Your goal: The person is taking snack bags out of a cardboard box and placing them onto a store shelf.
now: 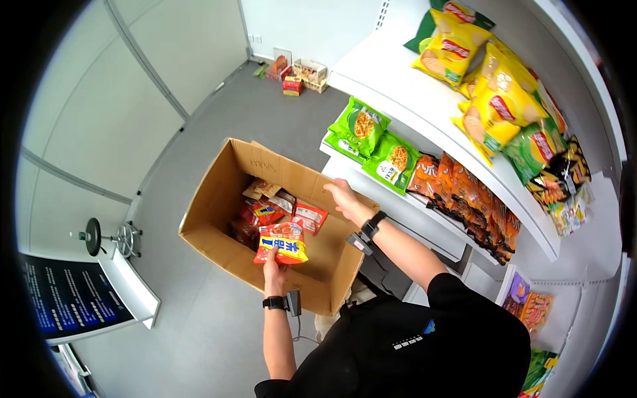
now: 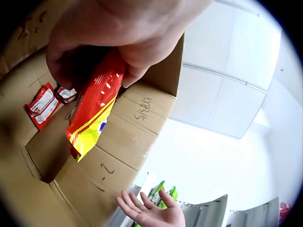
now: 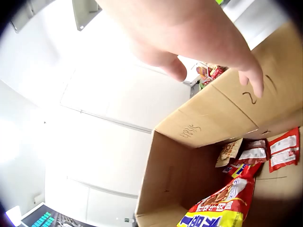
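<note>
My left hand (image 1: 273, 277) grips a red and yellow snack bag (image 1: 283, 243) by its edge, above the near side of an open cardboard box (image 1: 265, 161). In the left wrist view the bag (image 2: 97, 101) hangs from the curled fingers of the left hand (image 2: 118, 35). Over the box's shelf-side edge, my right hand (image 1: 346, 201) holds nothing; its fingers are spread in the left wrist view and relaxed in the right wrist view (image 3: 203, 42). Inside the box lie several red packets (image 1: 309, 217) and a tan packet (image 3: 229, 152).
Right of the box, a lower shelf holds green bags (image 1: 393, 161) and orange bags (image 1: 464, 189). Yellow chip bags (image 1: 497, 99) fill the upper shelf (image 1: 405, 79). Small cartons (image 1: 310, 71) stand on the floor by the far wall. A wheeled stand (image 1: 128, 239) is at the left.
</note>
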`<action>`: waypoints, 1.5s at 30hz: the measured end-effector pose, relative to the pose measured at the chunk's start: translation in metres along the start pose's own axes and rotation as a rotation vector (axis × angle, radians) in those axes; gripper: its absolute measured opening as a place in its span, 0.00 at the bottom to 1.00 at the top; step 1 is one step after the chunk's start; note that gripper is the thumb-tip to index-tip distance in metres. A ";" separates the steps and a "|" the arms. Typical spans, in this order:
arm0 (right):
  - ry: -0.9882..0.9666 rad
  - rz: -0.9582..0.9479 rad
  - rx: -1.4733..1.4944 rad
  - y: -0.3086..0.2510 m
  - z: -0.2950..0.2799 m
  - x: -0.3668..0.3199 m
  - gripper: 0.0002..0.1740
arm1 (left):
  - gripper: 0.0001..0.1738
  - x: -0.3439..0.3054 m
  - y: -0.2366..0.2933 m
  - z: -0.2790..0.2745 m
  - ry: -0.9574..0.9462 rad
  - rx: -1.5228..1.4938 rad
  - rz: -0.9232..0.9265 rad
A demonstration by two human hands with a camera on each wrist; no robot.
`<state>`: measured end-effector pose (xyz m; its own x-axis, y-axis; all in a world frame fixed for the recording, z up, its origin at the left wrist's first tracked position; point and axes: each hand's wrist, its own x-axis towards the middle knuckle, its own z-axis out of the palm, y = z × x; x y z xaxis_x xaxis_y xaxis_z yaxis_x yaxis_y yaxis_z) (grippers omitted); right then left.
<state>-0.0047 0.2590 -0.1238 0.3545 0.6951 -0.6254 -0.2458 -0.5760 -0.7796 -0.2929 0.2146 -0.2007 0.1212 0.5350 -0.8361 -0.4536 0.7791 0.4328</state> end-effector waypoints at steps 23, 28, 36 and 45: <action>-0.395 -0.104 0.478 0.022 -0.072 -0.218 0.21 | 0.26 -0.159 -0.011 0.119 -0.716 0.235 0.194; -0.345 -0.216 0.538 0.014 -0.076 -0.218 0.23 | 0.22 -0.182 -0.011 0.135 -0.740 0.303 0.239; -0.337 -0.332 0.643 0.001 -0.086 -0.210 0.19 | 0.19 -0.190 -0.011 0.149 -0.760 0.511 0.252; -0.346 -0.471 0.613 -0.056 -0.099 -0.228 0.21 | 0.24 -0.212 0.017 0.205 -0.888 0.432 0.385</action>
<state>0.0179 0.0898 0.0658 0.2707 0.9541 -0.1280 -0.6228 0.0722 -0.7790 -0.1458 0.1814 0.0535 0.7171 0.6815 -0.1459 -0.2676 0.4625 0.8452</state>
